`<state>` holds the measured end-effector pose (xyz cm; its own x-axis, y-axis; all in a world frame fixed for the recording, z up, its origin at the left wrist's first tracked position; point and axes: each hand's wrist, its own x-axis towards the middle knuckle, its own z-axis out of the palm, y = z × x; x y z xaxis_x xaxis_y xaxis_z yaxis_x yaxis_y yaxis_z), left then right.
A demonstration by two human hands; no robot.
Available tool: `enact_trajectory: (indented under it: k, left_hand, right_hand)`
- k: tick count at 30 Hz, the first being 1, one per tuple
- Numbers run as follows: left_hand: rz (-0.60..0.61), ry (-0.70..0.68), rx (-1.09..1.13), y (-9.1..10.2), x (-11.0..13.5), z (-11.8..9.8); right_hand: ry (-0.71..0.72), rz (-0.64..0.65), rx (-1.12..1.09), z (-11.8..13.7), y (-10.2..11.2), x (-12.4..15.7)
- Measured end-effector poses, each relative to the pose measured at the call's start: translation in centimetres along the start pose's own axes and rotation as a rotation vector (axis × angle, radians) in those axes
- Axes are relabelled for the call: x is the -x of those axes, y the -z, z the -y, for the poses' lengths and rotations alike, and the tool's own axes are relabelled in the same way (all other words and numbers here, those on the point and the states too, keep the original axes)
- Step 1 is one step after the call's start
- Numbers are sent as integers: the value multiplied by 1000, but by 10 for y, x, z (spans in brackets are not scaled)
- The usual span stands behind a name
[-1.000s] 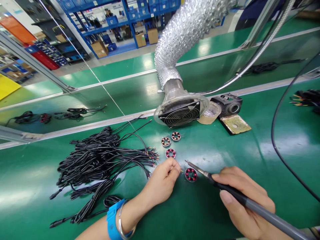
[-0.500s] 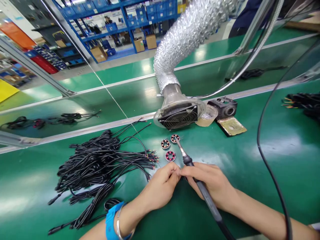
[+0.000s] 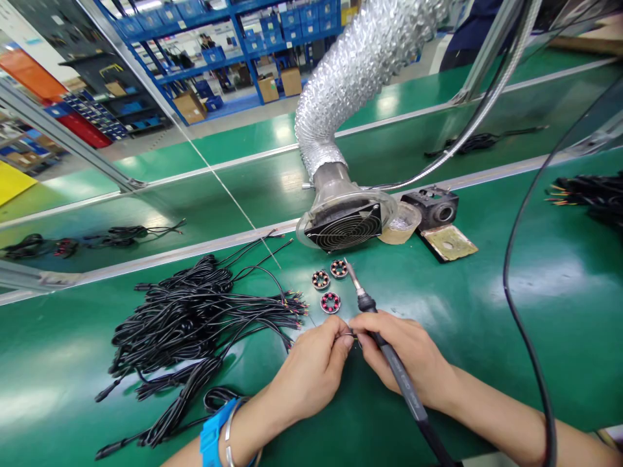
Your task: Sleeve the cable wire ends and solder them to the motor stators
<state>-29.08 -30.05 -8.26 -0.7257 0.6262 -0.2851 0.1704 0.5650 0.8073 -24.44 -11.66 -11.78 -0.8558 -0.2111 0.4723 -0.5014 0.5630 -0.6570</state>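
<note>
My right hand (image 3: 406,353) is closed around a soldering iron (image 3: 396,370), whose metal tip points away from me, beside small round copper-wound coils. My left hand (image 3: 316,363) pinches a thin dark wire (image 3: 348,335), mostly hidden by the fingers. The fingertips of both hands nearly meet at this wire. Beyond them lie three ring-shaped coils: one with red windings (image 3: 330,302), and two with copper-coloured windings, a nearer coil (image 3: 320,279) and a farther coil (image 3: 339,268). Left of my hands spreads a pile of black cables (image 3: 180,318) with stripped coloured ends.
A fume extractor fan (image 3: 345,227) on a silver duct (image 3: 335,104) hangs over the green bench (image 3: 487,311). Behind are a soldering iron stand (image 3: 433,206) with a sponge tray (image 3: 448,243) and a paper cup (image 3: 402,222). A black cord (image 3: 518,318) hangs at right; more cables (image 3: 588,198) lie beyond.
The fingertips have parted slightly, and the thin wire between them now shows. The iron's tip has shifted a little up, off the farther coil in view. The camera view has moved slightly.
</note>
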Motion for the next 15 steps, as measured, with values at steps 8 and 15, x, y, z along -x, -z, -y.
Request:
enact_trajectory:
  k: [8, 15]
  left_hand:
    - [-7, 85, 276, -9, -4, 15]
    - [-59, 109, 333, -16, -3, 19]
  right_hand:
    - [7, 17, 35, 2, 0, 7]
    - [-131, 23, -2, 6, -2, 5]
